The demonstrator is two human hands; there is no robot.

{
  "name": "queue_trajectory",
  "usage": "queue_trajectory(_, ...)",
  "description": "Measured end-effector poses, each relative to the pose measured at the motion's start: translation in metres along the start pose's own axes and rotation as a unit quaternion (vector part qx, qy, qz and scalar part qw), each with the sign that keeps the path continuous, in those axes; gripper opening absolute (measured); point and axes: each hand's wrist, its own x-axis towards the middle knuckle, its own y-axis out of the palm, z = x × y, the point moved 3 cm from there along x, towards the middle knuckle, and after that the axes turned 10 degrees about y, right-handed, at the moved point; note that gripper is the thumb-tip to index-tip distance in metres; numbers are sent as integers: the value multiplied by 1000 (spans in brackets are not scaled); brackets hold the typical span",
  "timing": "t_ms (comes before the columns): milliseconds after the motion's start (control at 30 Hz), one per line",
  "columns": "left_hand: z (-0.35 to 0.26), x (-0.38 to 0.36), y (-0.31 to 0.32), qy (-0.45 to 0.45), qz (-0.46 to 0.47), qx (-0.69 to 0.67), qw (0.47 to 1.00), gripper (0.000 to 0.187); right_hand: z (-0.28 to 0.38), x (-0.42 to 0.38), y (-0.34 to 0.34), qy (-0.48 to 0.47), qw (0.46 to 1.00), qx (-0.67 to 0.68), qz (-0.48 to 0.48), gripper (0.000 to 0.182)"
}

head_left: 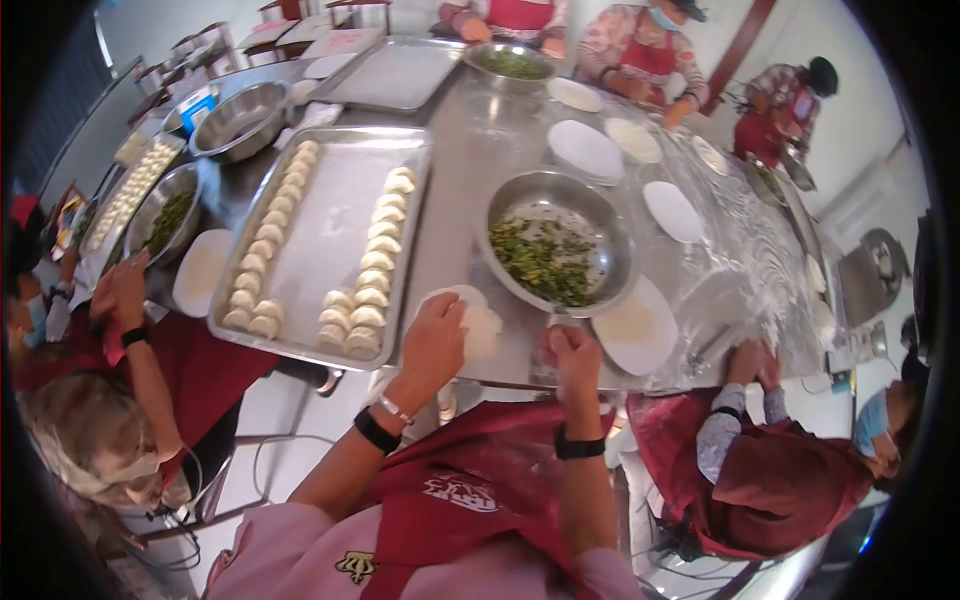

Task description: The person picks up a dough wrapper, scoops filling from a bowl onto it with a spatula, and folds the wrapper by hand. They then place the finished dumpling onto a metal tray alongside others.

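My left hand (437,332) is closed on the edge of a thin, round dough wrapper (483,326) near the table's front edge. My right hand (573,355) makes a fist just below the steel bowl (622,262). A short, pale length of a utensil handle (556,318) shows between that fist and the bowl's rim; its kind cannot be made out. Chopped green filling (540,260) lies in the bowl. Left of my hands, a metal tray (310,230) holds rows of folded dumplings (377,261) along both sides.
A stack of wrappers on a white plate (637,325) stands right of the bowl, with more plates (673,211) behind. Flour dusts the right of the steel table (465,150). Co-workers stand close on my left (190,370) and right (760,460), others across the table.
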Motion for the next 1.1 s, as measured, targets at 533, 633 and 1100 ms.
queue_trajectory(533,-20,-47,-4,83,-27,43,995,34,37,40,-83,-25,991,103,-86,29)
queue_trajectory(633,-18,-49,-5,76,-42,38,995,33,47,36,-68,-9,992,116,-48,35)
queue_trajectory(1100,-11,6,18,-19,4,147,989,35,23,-11,-11,-35,983,131,-126,26)
